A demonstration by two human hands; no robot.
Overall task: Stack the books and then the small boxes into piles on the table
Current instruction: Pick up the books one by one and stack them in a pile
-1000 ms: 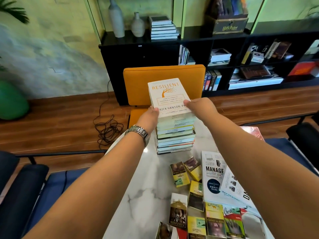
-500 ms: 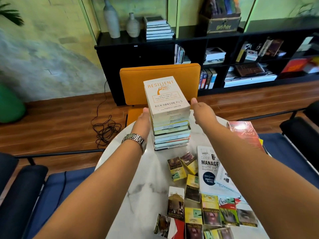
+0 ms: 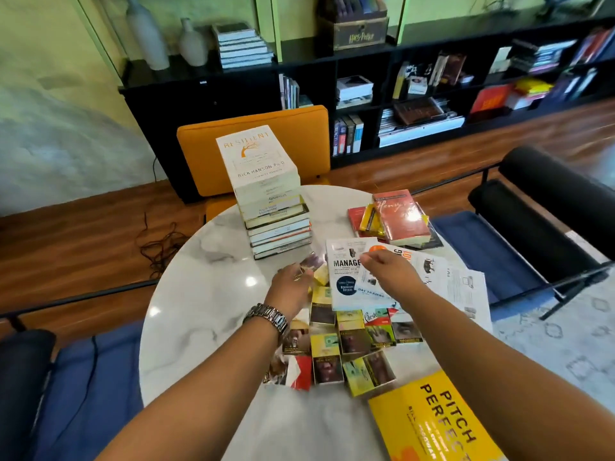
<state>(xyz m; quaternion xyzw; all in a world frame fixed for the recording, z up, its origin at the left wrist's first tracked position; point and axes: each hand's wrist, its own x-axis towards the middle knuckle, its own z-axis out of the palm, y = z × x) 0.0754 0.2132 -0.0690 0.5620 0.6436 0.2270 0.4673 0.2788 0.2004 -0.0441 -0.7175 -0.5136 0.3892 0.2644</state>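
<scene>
The tall book pile (image 3: 273, 197) stands at the far side of the marble table (image 3: 206, 294). The small boxes (image 3: 346, 344) lie scattered nearer. The left hand (image 3: 293, 287) is above them, the right hand (image 3: 389, 271) above the white book (image 3: 346, 277); their fingers are too blurred to tell.

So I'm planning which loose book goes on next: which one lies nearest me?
The yellow Pitch Perfect book, at the table's near edge beside the right forearm. The white Manage book and the red book lie farther off, toward the stack.
</scene>
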